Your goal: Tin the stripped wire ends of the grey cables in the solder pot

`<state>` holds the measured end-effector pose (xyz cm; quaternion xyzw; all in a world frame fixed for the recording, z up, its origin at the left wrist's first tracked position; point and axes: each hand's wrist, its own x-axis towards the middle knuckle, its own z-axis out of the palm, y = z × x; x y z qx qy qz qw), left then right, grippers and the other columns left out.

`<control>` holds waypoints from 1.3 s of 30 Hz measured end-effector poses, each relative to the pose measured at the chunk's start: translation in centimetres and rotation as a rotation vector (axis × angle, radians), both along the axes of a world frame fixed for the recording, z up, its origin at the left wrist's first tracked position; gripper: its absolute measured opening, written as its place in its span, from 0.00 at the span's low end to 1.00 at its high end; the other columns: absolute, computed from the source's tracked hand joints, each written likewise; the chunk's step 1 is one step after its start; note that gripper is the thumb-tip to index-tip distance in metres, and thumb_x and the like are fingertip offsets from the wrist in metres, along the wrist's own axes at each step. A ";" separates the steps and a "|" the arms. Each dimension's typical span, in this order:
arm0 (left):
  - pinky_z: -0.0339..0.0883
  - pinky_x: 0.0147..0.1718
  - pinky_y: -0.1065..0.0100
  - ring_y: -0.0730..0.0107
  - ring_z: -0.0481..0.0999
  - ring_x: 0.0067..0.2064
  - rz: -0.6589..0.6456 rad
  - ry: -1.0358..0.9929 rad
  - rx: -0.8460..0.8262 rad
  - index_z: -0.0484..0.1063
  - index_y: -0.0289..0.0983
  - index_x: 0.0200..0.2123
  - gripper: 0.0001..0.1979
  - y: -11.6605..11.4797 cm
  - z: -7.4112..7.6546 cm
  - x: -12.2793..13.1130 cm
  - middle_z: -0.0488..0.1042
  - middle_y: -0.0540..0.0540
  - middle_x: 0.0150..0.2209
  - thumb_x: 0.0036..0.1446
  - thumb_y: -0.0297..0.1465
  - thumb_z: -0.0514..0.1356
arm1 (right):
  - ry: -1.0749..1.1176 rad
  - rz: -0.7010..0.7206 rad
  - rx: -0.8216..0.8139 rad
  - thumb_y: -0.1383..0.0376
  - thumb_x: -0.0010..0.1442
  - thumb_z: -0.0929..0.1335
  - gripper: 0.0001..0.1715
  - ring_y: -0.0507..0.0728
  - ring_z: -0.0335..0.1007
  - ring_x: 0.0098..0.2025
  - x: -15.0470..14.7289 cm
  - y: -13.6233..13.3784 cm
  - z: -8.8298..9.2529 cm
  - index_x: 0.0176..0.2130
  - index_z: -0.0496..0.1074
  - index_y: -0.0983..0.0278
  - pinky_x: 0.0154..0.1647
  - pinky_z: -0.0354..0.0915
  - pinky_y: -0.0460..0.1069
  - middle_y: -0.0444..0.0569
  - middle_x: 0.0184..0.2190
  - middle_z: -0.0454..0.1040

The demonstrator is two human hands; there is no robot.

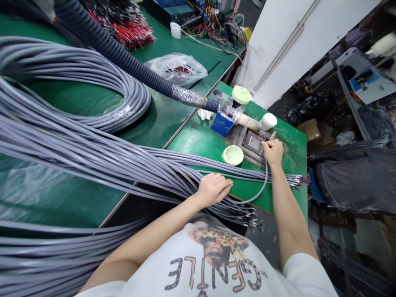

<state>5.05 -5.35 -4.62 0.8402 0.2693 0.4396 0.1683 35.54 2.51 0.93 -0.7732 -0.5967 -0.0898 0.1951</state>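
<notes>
The right hand [272, 152] pinches the thin wire end of one grey cable [265, 169] over a metal plate [253, 143]. The left hand [214, 189] lies open on the big smooth cable bundle [93, 140]. A ribbed dark hose [117, 49] crosses above the green desk [198, 142].

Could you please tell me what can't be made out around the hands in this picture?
In the head view:
- Right hand: its fingers hide where the thin coloured wires meet the square metal plate.
- Left hand: covers the grey cables beneath it.
- Grey cable ends: too small to make out.
- Plastic bag: crumpled film obscures its contents.
</notes>
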 end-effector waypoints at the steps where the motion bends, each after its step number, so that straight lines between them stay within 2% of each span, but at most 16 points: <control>1: 0.52 0.29 0.66 0.72 0.68 0.28 -0.002 -0.005 0.003 0.72 0.38 0.38 0.05 0.0 0.0 0.0 0.71 0.50 0.24 0.60 0.30 0.57 | -0.007 -0.015 -0.012 0.58 0.57 0.66 0.16 0.58 0.63 0.35 0.3 0.1 -0.5 0.28 0.79 0.64 0.40 0.58 0.53 0.51 0.29 0.72; 6: 0.53 0.28 0.66 0.73 0.68 0.28 0.007 -0.011 0.016 0.72 0.38 0.38 0.05 0.0 0.0 0.0 0.71 0.51 0.24 0.60 0.30 0.57 | -0.013 -0.054 -0.039 0.57 0.57 0.65 0.18 0.60 0.61 0.36 0.8 0.4 -1.8 0.28 0.79 0.64 0.39 0.56 0.53 0.53 0.29 0.72; 13: 0.53 0.29 0.66 0.72 0.67 0.28 -0.001 -0.010 0.008 0.73 0.38 0.38 0.05 0.0 0.0 0.0 0.71 0.51 0.24 0.59 0.30 0.58 | 0.030 -0.062 -0.048 0.57 0.55 0.66 0.17 0.60 0.61 0.36 0.7 0.6 -2.1 0.27 0.79 0.65 0.39 0.57 0.53 0.54 0.30 0.72; 17: 0.53 0.29 0.66 0.72 0.68 0.28 -0.006 -0.017 0.003 0.73 0.37 0.38 0.05 0.1 -0.2 0.0 0.72 0.50 0.24 0.58 0.29 0.58 | 0.112 -0.039 -0.014 0.58 0.54 0.67 0.16 0.58 0.64 0.34 0.2 0.3 -1.2 0.25 0.79 0.65 0.38 0.58 0.52 0.52 0.27 0.71; 21: 0.53 0.29 0.66 0.71 0.68 0.28 -0.025 -0.050 -0.036 0.74 0.37 0.38 0.06 0.0 -0.1 0.0 0.72 0.49 0.24 0.58 0.29 0.58 | 0.261 0.028 0.048 0.57 0.57 0.66 0.17 0.55 0.67 0.31 -1.6 -1.6 0.9 0.28 0.79 0.66 0.35 0.61 0.49 0.48 0.25 0.71; 24: 0.56 0.29 0.67 0.72 0.68 0.28 -0.068 -0.183 -0.189 0.76 0.38 0.36 0.05 -0.1 0.7 0.2 0.73 0.49 0.25 0.57 0.29 0.59 | 0.616 0.149 0.174 0.57 0.56 0.69 0.14 0.54 0.67 0.31 -4.7 -4.3 2.8 0.29 0.78 0.65 0.35 0.62 0.49 0.45 0.25 0.70; 27: 0.60 0.30 0.69 0.73 0.68 0.28 -0.089 -0.461 -0.546 0.77 0.38 0.36 0.06 -0.1 2.3 1.1 0.72 0.48 0.26 0.56 0.31 0.62 | 0.924 0.245 0.214 0.60 0.55 0.71 0.12 0.53 0.65 0.31 -8.5 -7.0 4.4 0.23 0.75 0.63 0.36 0.63 0.49 0.43 0.23 0.66; 30: 0.63 0.32 0.71 0.74 0.70 0.31 -0.213 -0.785 -0.983 0.76 0.38 0.42 0.14 0.0 3.9 2.9 0.73 0.48 0.31 0.51 0.33 0.66 | 1.065 0.303 0.179 0.62 0.55 0.71 0.14 0.52 0.63 0.30 -11.8 -9.0 5.3 0.20 0.73 0.63 0.36 0.63 0.49 0.43 0.22 0.63; 32: 0.65 0.34 0.71 0.74 0.71 0.33 -0.311 -0.965 -1.164 0.75 0.38 0.43 0.17 0.0 4.8 4.3 0.74 0.49 0.33 0.47 0.33 0.69 | 1.079 0.336 0.149 0.63 0.56 0.70 0.14 0.52 0.62 0.29 -13.4 -9.7 5.6 0.21 0.73 0.63 0.34 0.61 0.49 0.42 0.22 0.63; 35: 0.65 0.33 0.72 0.76 0.70 0.31 -0.304 -1.124 -1.197 0.75 0.37 0.34 0.09 -0.1 5.7 5.8 0.72 0.50 0.31 0.48 0.33 0.68 | 1.054 0.363 0.113 0.64 0.58 0.70 0.15 0.51 0.60 0.28 -14.5 -10.6 6.1 0.21 0.73 0.63 0.31 0.58 0.48 0.42 0.22 0.63; 37: 0.64 0.31 0.73 0.77 0.69 0.29 -0.262 -1.150 -1.131 0.74 0.37 0.30 0.06 -0.1 6.3 6.1 0.71 0.51 0.30 0.50 0.32 0.67 | 1.049 0.363 0.073 0.63 0.59 0.69 0.16 0.50 0.61 0.27 -14.7 -11.2 6.5 0.22 0.73 0.63 0.30 0.58 0.48 0.42 0.22 0.64; 39: 0.65 0.31 0.72 0.76 0.70 0.30 -0.201 -1.107 -0.998 0.74 0.37 0.31 0.04 0.0 6.6 5.7 0.70 0.51 0.30 0.52 0.31 0.66 | 1.099 0.373 -0.024 0.61 0.61 0.67 0.11 0.49 0.61 0.24 -14.6 -12.0 6.6 0.30 0.76 0.62 0.27 0.58 0.47 0.42 0.22 0.66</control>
